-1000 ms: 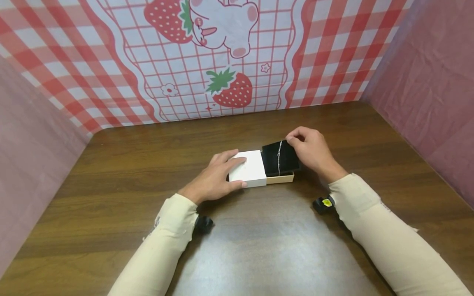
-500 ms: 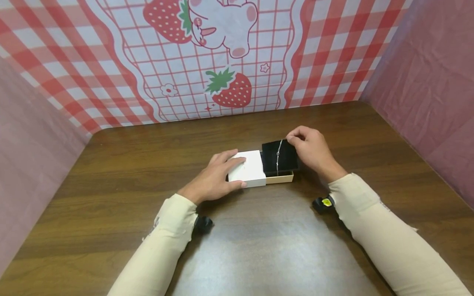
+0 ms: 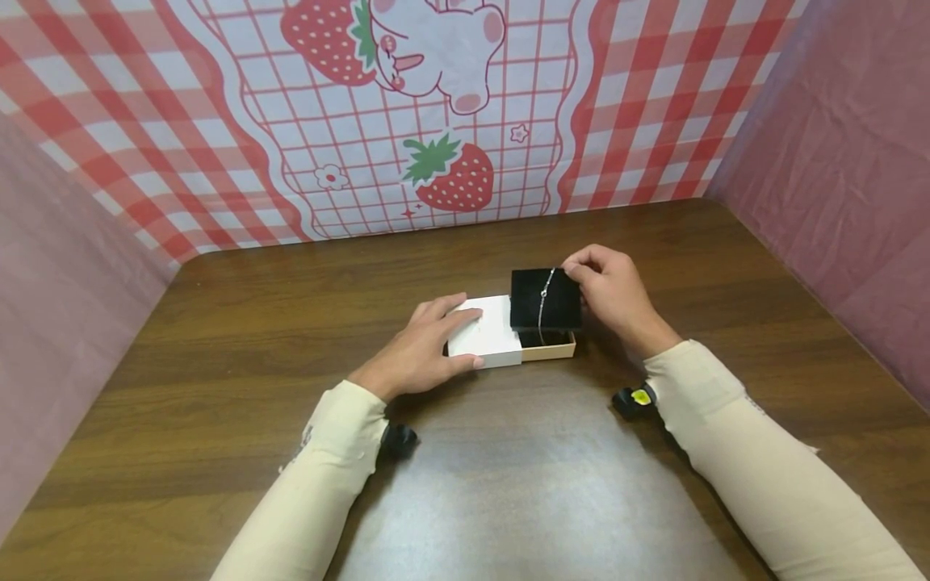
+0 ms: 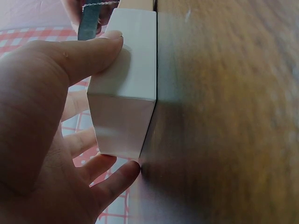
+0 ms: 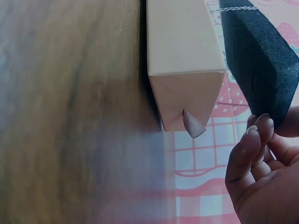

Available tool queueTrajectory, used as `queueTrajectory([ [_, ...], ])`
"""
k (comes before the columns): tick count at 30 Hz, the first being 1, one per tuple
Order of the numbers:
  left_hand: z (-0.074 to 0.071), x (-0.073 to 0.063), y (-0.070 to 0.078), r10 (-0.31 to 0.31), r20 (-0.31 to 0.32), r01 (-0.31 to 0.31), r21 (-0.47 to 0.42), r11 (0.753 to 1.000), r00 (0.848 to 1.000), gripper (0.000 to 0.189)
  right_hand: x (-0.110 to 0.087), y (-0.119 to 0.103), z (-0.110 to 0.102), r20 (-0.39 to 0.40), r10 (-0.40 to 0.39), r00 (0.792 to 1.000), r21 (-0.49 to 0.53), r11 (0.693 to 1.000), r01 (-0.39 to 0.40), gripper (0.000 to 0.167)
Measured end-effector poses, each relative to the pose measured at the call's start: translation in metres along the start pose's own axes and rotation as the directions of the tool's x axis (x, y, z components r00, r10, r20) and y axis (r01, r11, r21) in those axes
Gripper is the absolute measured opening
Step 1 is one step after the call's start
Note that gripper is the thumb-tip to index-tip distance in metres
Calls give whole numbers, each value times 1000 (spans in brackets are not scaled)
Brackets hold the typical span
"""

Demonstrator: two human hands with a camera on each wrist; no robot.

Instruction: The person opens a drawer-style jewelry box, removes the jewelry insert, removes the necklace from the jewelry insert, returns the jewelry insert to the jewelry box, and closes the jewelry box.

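While the right hand (image 3: pixel 613 294) pinches the far right edge of the black foam pad (image 3: pixel 546 298), the pad is tilted up above the tan drawer tray (image 3: pixel 550 350), its near edge inside the tray. A silver chain (image 3: pixel 542 297) runs across the pad from far to near. The left hand (image 3: pixel 425 343) grips the white sleeve (image 3: pixel 485 331), thumb on the near side, fingers over the top. Tray and sleeve rest on the wooden table (image 3: pixel 508 476), the tray protruding to the right.
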State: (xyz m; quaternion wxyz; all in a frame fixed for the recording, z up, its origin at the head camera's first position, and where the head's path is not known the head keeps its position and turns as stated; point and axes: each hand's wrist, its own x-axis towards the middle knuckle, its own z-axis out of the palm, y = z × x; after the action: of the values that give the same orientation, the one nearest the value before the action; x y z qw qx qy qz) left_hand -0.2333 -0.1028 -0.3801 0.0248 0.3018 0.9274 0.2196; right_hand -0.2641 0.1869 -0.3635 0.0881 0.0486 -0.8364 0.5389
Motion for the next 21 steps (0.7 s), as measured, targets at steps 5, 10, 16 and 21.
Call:
queueTrajectory([
  [5,0,0,0,0,-1,0,-1,1000,1000,69,-1,-1,0,4,4,1000,51,999,-4,24],
  [10,0,0,-1,1,-1,-1,-1,1000,1000,69,-1,-2,1,-21,-2,1000,106,994,4,23],
  [16,1,0,-1,3,-2,-3,-8,1000,1000,69,-2,-6,2,-38,16,999,200,980,-8,24],
  [21,0,0,0,4,-5,-4,-6,1000,1000,69,-1,-10,4,-49,60,997,351,935,-39,13],
])
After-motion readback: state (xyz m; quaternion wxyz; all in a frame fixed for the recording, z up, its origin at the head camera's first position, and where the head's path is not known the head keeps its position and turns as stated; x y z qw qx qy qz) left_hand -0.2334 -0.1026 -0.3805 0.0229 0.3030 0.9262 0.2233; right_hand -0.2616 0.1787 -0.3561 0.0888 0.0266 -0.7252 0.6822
